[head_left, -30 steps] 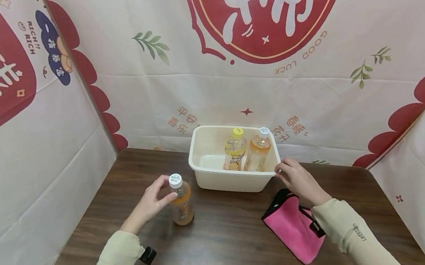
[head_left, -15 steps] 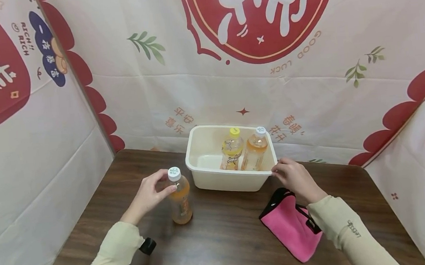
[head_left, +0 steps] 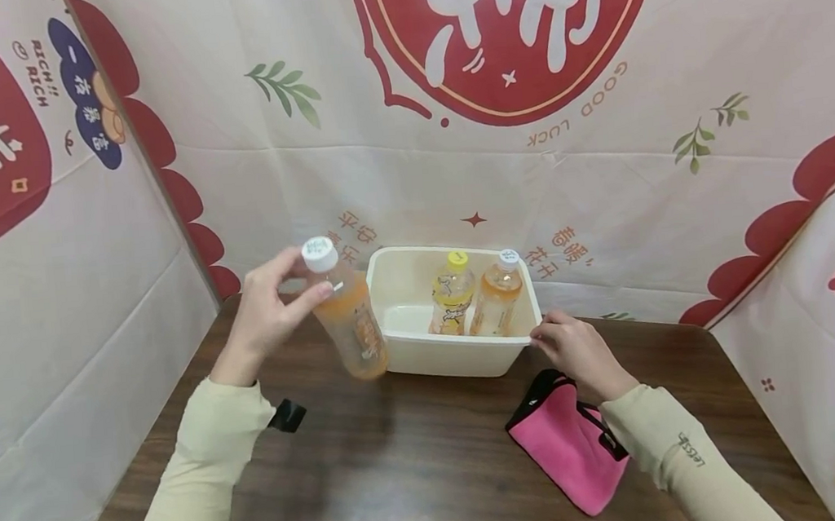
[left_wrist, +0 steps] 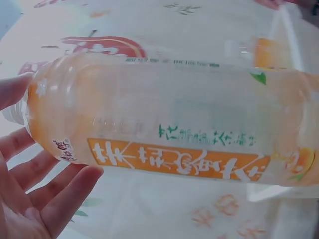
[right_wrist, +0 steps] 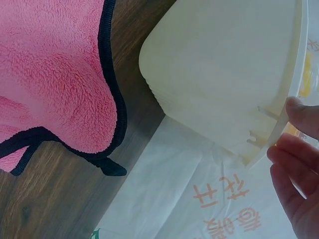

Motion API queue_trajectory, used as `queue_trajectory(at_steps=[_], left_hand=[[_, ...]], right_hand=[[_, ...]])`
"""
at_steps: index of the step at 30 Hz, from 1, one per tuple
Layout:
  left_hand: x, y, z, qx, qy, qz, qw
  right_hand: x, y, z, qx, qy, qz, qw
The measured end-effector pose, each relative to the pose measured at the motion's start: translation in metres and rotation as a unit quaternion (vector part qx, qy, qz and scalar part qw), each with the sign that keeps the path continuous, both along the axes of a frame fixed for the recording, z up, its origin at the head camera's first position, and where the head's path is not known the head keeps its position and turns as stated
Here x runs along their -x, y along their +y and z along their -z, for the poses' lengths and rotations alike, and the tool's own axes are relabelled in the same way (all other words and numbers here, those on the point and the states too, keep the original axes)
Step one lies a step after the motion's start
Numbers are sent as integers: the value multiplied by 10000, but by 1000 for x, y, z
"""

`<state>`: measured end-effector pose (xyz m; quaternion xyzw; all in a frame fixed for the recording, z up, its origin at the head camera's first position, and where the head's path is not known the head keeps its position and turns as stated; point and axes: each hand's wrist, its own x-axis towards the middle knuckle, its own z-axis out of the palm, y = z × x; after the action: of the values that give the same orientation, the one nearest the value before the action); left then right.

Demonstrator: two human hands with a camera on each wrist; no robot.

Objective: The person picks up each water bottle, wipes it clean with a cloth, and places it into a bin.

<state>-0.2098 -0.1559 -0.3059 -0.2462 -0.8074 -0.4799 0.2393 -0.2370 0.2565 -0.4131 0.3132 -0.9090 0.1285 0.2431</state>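
My left hand (head_left: 263,313) grips a bottle (head_left: 355,331) of orange drink near its neck, below the white cap. The bottle is tilted and lifted off the table, just left of the cream plastic basin (head_left: 455,357). In the left wrist view the bottle (left_wrist: 179,124) fills the middle, its orange label showing. My right hand (head_left: 579,354) pinches the basin's near right corner at the rim; the right wrist view shows thumb and fingers on either side of the rim (right_wrist: 294,84). Inside the basin stand a yellow-capped bottle (head_left: 453,298) and a white-capped orange bottle (head_left: 497,297), side by side at the right.
A pink cloth (head_left: 572,453) with black edging lies on the brown wooden table (head_left: 405,474), under and left of the right forearm. Printed fabric walls (head_left: 235,185) stand behind the basin and on both sides.
My left hand has raised the bottle off the table, up and slightly toward the basin, tilting it. My right hand stays at the basin's corner.
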Motion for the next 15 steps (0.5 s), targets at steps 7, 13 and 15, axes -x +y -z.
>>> queue_trajectory(at_steps=[7,13,15], left_hand=[[24,11,-30,-76,-61,-117,9999],[51,24,-31,63,-35,-71,9999],[61,29,-27,108,-109,-81,9998]], right_hand=[[-1,0,0,32,75,18,10000],[-3,-1,0,64,124,-1,9999],[-3,-1,0,74,142,12,9999]])
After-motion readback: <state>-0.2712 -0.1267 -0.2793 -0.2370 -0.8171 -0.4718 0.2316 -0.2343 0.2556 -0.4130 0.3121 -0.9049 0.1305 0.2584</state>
